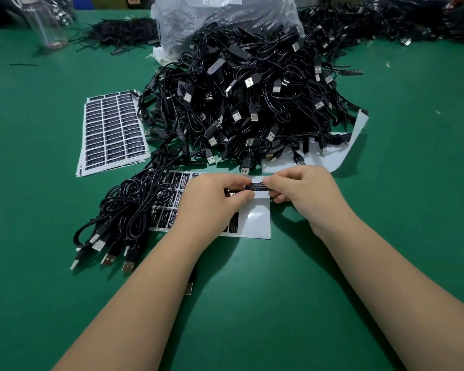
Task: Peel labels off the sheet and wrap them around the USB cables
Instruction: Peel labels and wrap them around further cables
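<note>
My left hand (214, 199) and my right hand (303, 191) meet above a partly used label sheet (255, 220) on the green table. Between their fingertips they pinch a black label (257, 185) with white print. It seems to sit on a cable part, which my fingers mostly hide. A USB plug (188, 287) shows under my left forearm. A big heap of black USB cables (252, 97) lies behind my hands. A smaller bunch of cables (123, 210) lies to the left, overlapping the sheet.
A stack of full label sheets (110, 129) lies at the left of the heap. An emptied white backing sheet (332, 156) sticks out under the heap on the right. A clear plastic bag (225, 17) and a bottle (46, 22) stand at the back.
</note>
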